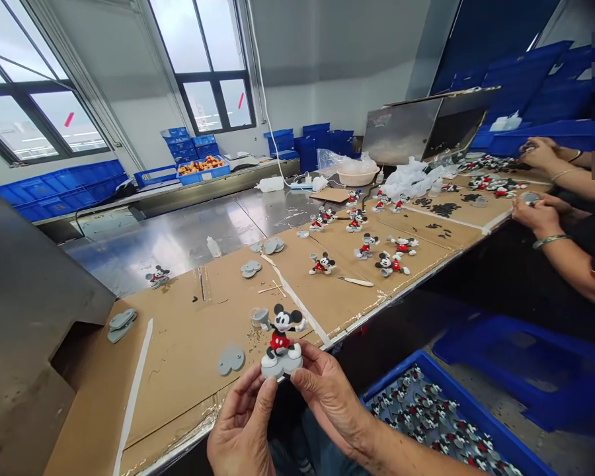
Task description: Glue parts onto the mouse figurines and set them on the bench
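A Mickey Mouse figurine (280, 340) with red shorts stands upright on a grey lobed base, raised in front of me at the table's near edge. My left hand (245, 416) pinches the base from the left, thumb in front. On the other side my right hand (327, 390) grips the same base between thumb and fingers. The figurine holds a grey cup-like piece out to the left. A loose grey base (231, 359) lies on the cardboard just left of it. Behind are more grey bases (250, 268) and a white-handled knife (356, 281).
Several more figurines (322, 264) stand or lie across the cardboard-covered table (178, 370). A blue crate (456, 423) full of figurines sits low at right. A co-worker's hands (538, 215) work at the far right. A metal box (24, 317) borders the left.
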Action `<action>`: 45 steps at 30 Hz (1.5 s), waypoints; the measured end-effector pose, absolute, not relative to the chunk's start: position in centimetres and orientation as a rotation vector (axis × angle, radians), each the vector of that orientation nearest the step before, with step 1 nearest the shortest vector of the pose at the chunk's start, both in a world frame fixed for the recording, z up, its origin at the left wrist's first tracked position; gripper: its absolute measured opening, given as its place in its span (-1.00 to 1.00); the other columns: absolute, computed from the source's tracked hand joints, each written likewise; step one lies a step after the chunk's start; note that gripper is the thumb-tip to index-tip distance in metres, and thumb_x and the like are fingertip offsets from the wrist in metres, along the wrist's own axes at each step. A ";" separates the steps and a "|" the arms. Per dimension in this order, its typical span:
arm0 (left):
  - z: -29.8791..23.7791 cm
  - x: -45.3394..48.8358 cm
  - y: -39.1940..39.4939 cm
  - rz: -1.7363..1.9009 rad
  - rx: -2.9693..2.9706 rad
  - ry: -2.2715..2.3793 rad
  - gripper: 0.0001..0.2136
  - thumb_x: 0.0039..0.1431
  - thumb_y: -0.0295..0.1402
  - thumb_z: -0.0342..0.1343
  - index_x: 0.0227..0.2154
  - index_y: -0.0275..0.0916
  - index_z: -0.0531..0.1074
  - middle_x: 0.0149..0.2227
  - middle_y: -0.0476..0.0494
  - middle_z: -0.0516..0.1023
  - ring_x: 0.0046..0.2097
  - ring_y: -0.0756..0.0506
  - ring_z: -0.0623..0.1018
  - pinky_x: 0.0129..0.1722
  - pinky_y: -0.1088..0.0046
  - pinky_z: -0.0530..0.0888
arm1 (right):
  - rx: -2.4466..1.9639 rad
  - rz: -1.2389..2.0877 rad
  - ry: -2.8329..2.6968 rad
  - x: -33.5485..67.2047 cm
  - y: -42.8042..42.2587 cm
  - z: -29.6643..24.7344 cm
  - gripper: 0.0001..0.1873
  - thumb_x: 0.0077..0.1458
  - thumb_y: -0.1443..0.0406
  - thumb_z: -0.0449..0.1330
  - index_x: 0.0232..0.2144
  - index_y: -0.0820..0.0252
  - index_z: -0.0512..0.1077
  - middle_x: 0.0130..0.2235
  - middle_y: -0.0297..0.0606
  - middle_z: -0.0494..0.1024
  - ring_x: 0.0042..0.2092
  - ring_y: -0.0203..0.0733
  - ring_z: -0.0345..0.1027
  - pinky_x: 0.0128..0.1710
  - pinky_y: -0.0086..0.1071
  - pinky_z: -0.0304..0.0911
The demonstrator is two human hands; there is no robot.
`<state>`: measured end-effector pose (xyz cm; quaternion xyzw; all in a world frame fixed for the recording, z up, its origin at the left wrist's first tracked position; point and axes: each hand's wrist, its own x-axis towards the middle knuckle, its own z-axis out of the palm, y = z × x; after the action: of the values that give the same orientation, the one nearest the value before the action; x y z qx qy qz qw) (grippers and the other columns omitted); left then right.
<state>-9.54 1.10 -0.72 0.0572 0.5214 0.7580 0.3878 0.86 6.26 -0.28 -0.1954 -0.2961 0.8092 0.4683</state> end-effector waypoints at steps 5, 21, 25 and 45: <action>-0.7 -9.4 1.2 1.909 0.177 1.297 -0.48 -0.50 -0.27 0.56 -0.34 -0.29 0.62 -0.31 -0.23 0.67 -0.31 -0.05 0.64 -0.20 0.62 0.55 | -0.544 1.913 -0.753 1.1 6.1 0.3 -0.46 -0.17 0.31 0.51 -0.09 0.17 0.50 -0.08 -0.24 0.61 -0.01 -0.21 0.46 0.07 -0.39 0.27; -0.4 -9.6 0.2 2.057 0.416 1.416 -0.61 -0.38 -0.28 0.53 -0.38 -0.23 0.63 -0.32 -0.16 0.67 -0.27 -0.09 0.64 -0.19 0.56 0.56 | -0.447 1.926 -0.893 2.3 6.0 1.0 -0.40 -0.23 0.32 0.54 -0.07 0.05 0.53 -0.12 -0.31 0.63 -0.07 -0.26 0.49 -0.05 -0.46 0.34; -0.6 -9.4 -0.4 2.173 0.556 1.541 -0.65 -0.34 -0.31 0.51 -0.38 -0.21 0.63 -0.33 -0.08 0.67 -0.28 -0.06 0.62 -0.17 0.58 0.56 | -0.491 1.974 -0.911 2.6 6.0 1.0 -0.36 -0.27 0.32 0.55 -0.05 0.06 0.53 -0.10 -0.30 0.62 -0.08 -0.27 0.48 -0.03 -0.42 0.34; 0.7 -6.8 -1.7 1.884 0.718 1.968 -0.62 -0.12 0.05 0.35 -0.40 -0.16 0.62 -0.25 -0.13 0.65 -0.11 -0.24 0.60 0.14 0.22 0.43 | -0.539 1.918 -1.012 2.5 3.8 2.2 -0.72 0.08 0.20 0.36 -0.13 0.11 0.59 -0.21 -0.33 0.63 -0.16 -0.26 0.51 0.02 -0.40 0.34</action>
<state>-6.77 -1.69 0.74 0.2514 0.6894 0.6599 0.1615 2.47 3.80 2.20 -0.2169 -0.4072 0.7714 0.4383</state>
